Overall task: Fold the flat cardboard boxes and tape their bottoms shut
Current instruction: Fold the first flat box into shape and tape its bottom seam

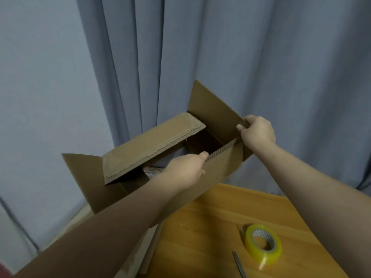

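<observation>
Cardboard box [152, 141] mid flap-folding: left hand [186, 167] grips its near flap [220, 163], right hand [258, 130] pinches its end flap [210, 109]. Next, the flaps probably need pressing flush before taping.

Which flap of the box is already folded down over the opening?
The long far flap: it alone lies flat across the opening of the cardboard box, with no hand on it. The rest stand open.
</observation>
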{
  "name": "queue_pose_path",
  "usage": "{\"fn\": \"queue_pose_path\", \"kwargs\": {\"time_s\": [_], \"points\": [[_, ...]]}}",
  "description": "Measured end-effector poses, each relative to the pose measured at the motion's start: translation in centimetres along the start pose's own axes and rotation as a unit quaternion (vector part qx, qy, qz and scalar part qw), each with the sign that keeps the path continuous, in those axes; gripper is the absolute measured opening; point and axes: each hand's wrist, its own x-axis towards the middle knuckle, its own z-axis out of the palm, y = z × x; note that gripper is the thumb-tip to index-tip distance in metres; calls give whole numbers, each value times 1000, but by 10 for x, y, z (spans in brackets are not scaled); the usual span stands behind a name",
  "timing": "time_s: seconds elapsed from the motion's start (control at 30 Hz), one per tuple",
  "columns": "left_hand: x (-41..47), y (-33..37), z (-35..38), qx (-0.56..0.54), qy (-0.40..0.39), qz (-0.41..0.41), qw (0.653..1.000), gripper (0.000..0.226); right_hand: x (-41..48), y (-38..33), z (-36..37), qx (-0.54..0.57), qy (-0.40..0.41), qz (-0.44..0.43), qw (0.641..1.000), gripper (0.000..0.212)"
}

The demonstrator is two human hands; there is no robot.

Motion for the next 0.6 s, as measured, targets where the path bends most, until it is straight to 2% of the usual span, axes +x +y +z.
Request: {"fn": "queue_pose_path", "kwargs": {"time_s": [0.13,0.23,0.4,0.5,0.6], "points": [[-5,-15,-16,1,64,-49,997,22,3,0,-15,60,-19,-9,998,15],[-14,-23,-27,49,150,-65,985,17,2,1,-29,159,-27,29,986,8],[-35,-36,-38,63,274,-94,955,31,-11,-9,-52,316,-37,107,942,11],[-44,-33,-54,78,314,-40,945,33,-23,-14,-69,311,-39,104,944,10],[-46,-19,-84,106,404,40,908,30,-21,-15,-98,348,28,104,931,9]]}}
